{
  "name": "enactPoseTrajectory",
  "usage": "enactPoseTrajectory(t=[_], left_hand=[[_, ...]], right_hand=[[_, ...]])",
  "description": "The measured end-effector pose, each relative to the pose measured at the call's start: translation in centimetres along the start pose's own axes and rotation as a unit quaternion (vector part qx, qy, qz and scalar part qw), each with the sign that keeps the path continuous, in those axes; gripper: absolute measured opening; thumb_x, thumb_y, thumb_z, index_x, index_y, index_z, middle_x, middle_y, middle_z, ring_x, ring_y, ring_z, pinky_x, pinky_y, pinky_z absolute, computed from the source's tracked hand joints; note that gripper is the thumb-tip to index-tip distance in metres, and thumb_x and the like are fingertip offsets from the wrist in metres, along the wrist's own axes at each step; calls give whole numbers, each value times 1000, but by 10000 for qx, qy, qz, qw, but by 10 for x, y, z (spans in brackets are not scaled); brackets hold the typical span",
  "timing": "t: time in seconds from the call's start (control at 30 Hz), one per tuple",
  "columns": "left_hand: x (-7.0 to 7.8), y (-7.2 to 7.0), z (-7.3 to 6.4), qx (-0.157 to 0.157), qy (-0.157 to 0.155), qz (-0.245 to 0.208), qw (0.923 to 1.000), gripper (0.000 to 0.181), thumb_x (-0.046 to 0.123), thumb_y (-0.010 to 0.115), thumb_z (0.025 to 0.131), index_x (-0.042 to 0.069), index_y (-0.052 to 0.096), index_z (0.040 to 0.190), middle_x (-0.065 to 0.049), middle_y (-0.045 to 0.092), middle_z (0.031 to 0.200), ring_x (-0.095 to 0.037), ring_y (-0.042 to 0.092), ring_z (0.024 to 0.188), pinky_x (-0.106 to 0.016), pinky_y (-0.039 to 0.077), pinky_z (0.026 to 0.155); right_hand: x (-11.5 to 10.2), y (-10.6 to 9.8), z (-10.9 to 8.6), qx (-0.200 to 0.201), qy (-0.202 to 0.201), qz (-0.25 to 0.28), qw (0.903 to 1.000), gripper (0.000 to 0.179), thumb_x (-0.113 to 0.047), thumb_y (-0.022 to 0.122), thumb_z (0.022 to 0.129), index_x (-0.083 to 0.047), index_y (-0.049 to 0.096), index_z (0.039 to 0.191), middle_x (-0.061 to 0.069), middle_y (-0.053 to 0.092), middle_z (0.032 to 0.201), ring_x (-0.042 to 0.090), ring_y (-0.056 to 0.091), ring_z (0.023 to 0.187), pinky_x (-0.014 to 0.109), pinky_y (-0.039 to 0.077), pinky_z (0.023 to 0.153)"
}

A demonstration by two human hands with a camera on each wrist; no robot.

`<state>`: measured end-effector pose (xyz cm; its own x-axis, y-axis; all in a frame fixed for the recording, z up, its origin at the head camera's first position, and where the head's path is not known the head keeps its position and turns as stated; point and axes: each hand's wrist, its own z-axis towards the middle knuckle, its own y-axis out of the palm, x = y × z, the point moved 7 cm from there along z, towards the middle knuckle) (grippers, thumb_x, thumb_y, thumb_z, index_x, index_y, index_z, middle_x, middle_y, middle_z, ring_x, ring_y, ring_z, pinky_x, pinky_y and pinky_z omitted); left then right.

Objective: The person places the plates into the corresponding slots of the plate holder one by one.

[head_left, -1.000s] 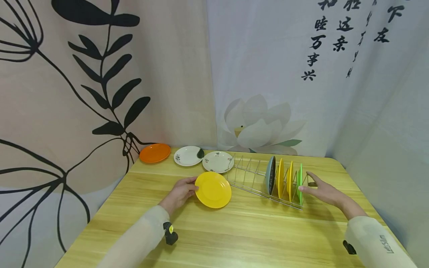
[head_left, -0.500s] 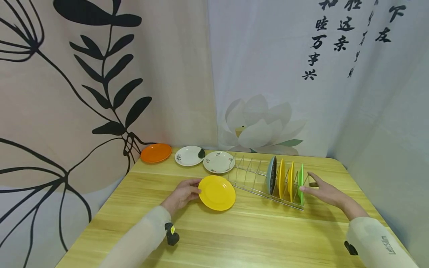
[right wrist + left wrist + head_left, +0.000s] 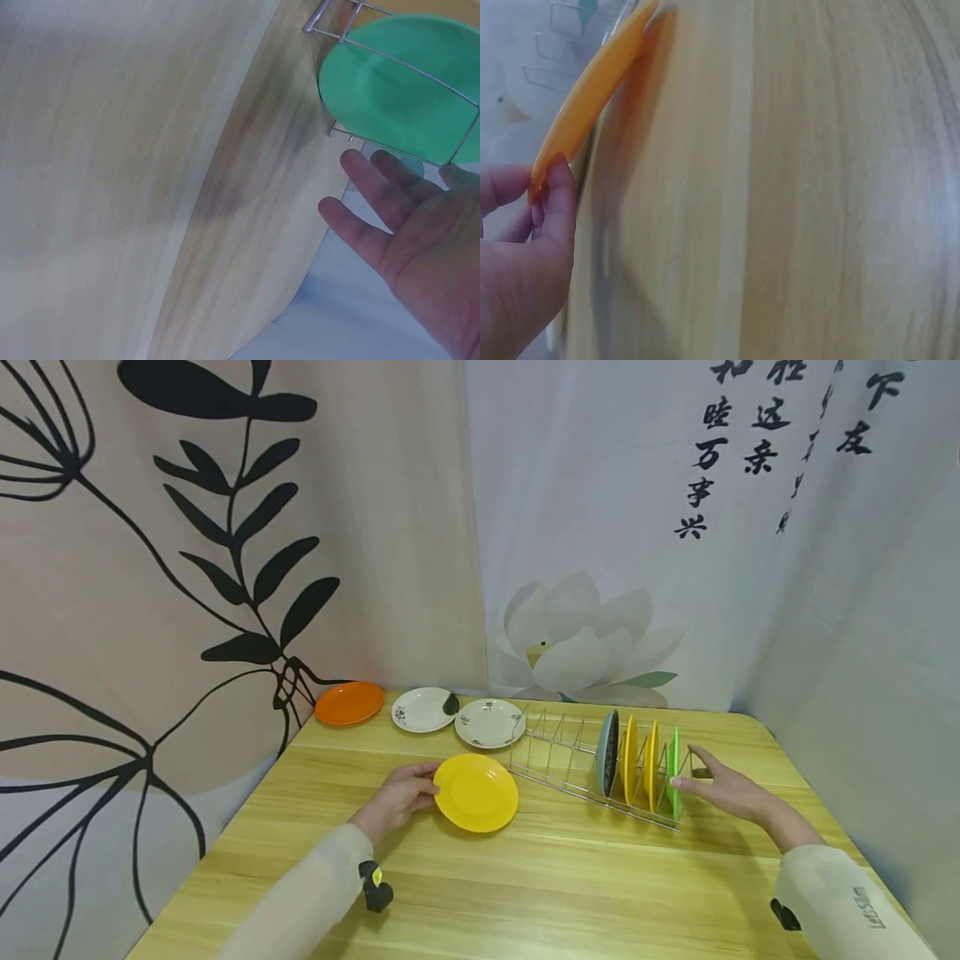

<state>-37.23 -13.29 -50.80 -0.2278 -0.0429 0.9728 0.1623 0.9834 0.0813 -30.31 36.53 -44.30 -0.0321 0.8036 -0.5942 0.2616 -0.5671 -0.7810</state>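
Note:
My left hand (image 3: 397,795) pinches the left rim of a yellow plate (image 3: 477,793) between thumb and fingers. In the left wrist view the plate (image 3: 592,94) appears edge-on, tilted, with its shadow on the wood. At the right end of a wire dish rack (image 3: 562,783), my right hand (image 3: 729,789) rests with fingers spread, fingertips right at the end wire. Nearest to it in the rack stands a green plate (image 3: 672,772), its face (image 3: 397,86) filling the right wrist view's upper corner. Two yellow plates (image 3: 630,760) and a blue-grey plate (image 3: 606,752) stand upright further left.
Along the table's back edge lie an orange plate (image 3: 349,703) and two white patterned plates, one (image 3: 422,709) beside the other (image 3: 490,723). The rack's left slots hold no plates. Printed curtains (image 3: 390,527) hang behind the wooden table (image 3: 525,893).
The yellow plate in my left hand has shifted slightly right and down, then a little back left. My right hand stays at the rack's end.

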Motion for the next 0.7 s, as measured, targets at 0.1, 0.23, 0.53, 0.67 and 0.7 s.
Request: enactPoseTrajectory(t=[0.1,0.23,0.53,0.67,0.7], left_hand=[[4,-6,-1,87,14,-64,9999,52,-15,55,86,-11,50,138,-22,58,123,-22,64,95,-33,58,81],[13,-13,-1,198,17,-230,9995,54,-13,54,88,-9,47,141,-24,54,134,-21,63,99,-32,57,82],[44,-18,-2,338,296,-517,9977,51,-10,53,92,-6,47,142,-21,50,141,-16,62,100,-28,56,82],[60,-14,-2,444,371,-707,9958,52,-10,53,93,-4,45,144,-20,48,141,-17,61,103,-25,56,82],[63,-12,-1,431,386,-765,9954,52,-10,52,94,-4,44,144,-20,48,142,-17,60,104,-25,56,82]], right_hand=[[-1,0,0,-17,-4,26,10000,96,-55,50,99,-2,-4,157,44,29,145,63,35,127,75,37,91],[-1,-1,1,-30,-14,43,10000,96,-55,50,99,-2,-5,157,44,29,145,63,34,128,75,37,91],[-1,-1,2,-31,-24,13,10000,96,-55,49,99,-2,-5,157,44,29,145,63,34,127,75,37,91],[-1,-1,2,-49,-16,23,10000,96,-55,49,99,-1,-5,157,44,29,145,63,34,127,75,37,91],[-1,-1,2,-54,-10,25,10000,96,-55,49,99,-1,-6,157,44,29,145,63,34,127,75,37,91]])
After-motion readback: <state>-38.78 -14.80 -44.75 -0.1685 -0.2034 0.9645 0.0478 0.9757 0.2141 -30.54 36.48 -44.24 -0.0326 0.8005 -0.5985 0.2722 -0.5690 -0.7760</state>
